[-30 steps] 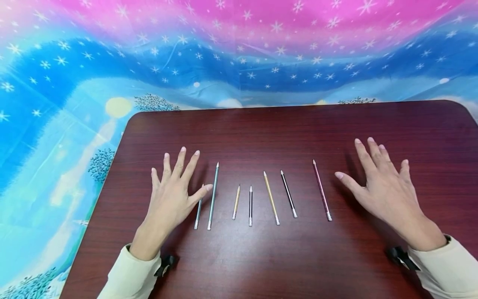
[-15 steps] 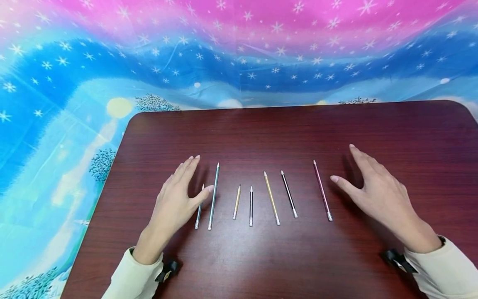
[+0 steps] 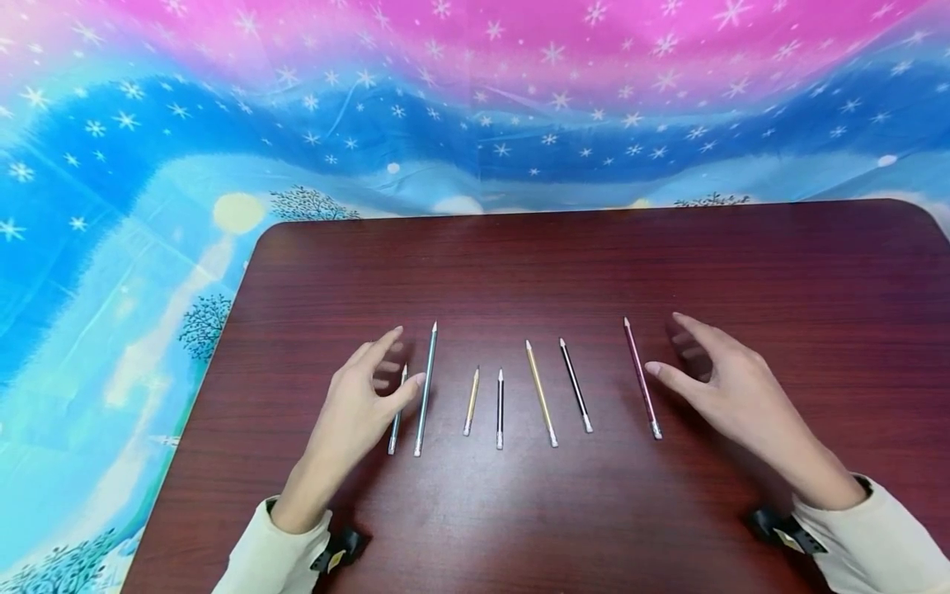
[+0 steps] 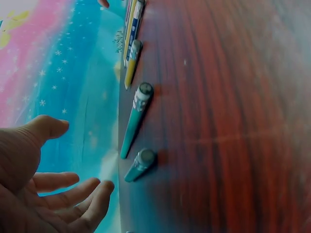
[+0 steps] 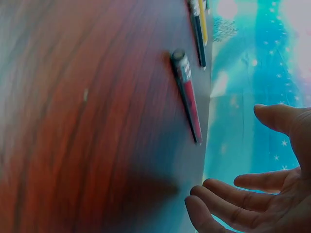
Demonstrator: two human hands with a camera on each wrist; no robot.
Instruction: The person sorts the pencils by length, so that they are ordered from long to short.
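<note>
Shiny, streaky table. On it, thin, straight, silver-ended pencils. Left hand, right hand above: fingers bent, spread.

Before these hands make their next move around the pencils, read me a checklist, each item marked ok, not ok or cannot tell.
1. Left hand holds nothing: ok, its fingers are loosely curved and empty.
2. Right hand holds nothing: ok, it is empty too.
3. Right hand clear of the pink pencil: ok, the right wrist view shows a gap.
4. Short teal pencil fully visible in the head view: not ok, the left hand covers part of it.
5. Short yellow pencil and short black pencil apart: ok, a gap shows between them.
6. Pink pencil's tip sharp: cannot tell, it is too small.
</note>
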